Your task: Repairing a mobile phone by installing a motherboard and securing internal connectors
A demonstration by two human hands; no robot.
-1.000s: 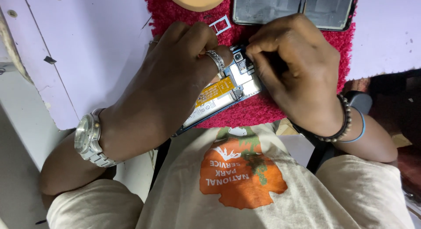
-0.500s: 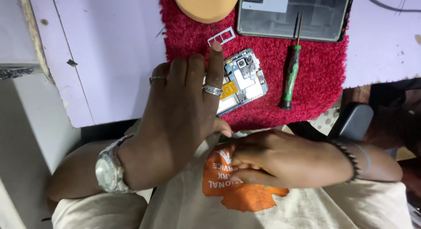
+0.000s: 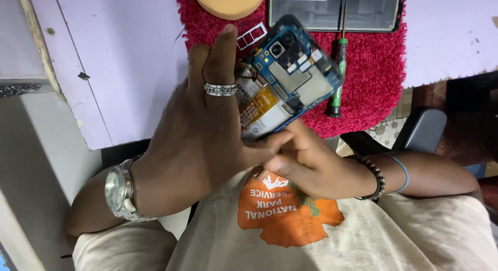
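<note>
Half a second before, the opened phone (image 3: 282, 81) had lain on the red mat (image 3: 373, 68) under the left hand (image 3: 202, 131); it was now lifted off the mat and tilted, its blue circuit board, camera and yellow-labelled battery facing the camera. It was held up between the two hands, above the mat's near edge. The left hand's thumb pressed on its lower edge with the fingers straight up along its left side, a silver ring on one. The right hand (image 3: 311, 164), risen from the lap, had its fingers closed on the phone's lower edge from beneath. A green-handled screwdriver (image 3: 338, 68) lay on the mat just right of the phone, a white card tray (image 3: 252, 35) near its upper left, and a grey back cover (image 3: 337, 11) and a tan disc (image 3: 231, 2) at the far edge.
</note>
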